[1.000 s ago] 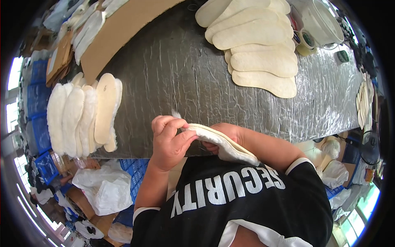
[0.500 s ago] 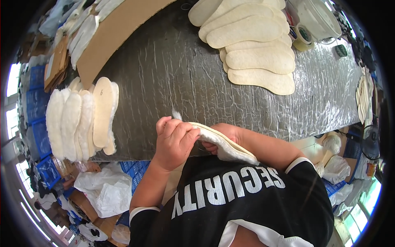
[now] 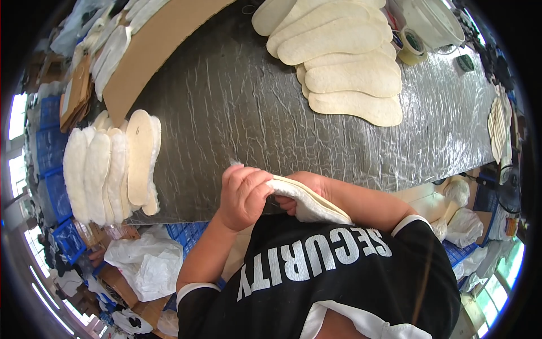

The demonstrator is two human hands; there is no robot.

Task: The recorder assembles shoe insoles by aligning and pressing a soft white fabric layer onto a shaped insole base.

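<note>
Cream-backed, white-fleece insole: held at the near edge of the grey, wrinkled, film-covered table, before the person's chest. Left hand: fingers bunched narrow, pinching the insole's left end. Right hand: fingers curled around its middle, fingertips partly hidden by the insole. Row of fluffy white fleece insoles lies at the table's left end; fanned pile of flat cream insoles, toward its far edge. Brown curved cardboard sheet covers the table's far left part.
</note>
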